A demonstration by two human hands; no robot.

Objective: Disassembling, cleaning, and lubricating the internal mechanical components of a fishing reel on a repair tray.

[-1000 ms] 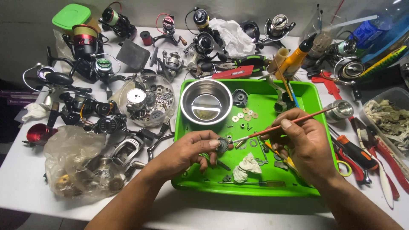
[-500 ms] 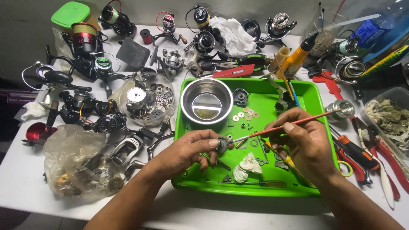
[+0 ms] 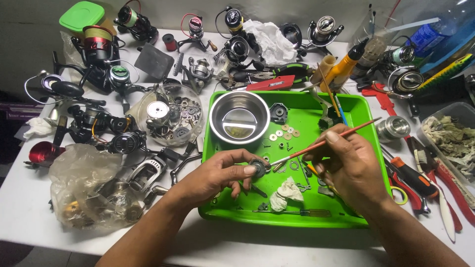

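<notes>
Your left hand (image 3: 220,173) still pinches the small gear (image 3: 258,168) over the near part of the green tray (image 3: 368,143), your right hand (image 3: 349,165) still grips the thin brush (image 3: 321,144) with its tip at the gear, and nothing has moved beyond, the steel bowl (image 3: 239,117) included.

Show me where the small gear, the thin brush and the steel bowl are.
small gear (image 3: 257,168), head view, on its toothed rim beside the left thumb.
thin brush (image 3: 316,145), head view, on its reddish handle.
steel bowl (image 3: 215,110), head view, on its left rim.
</notes>
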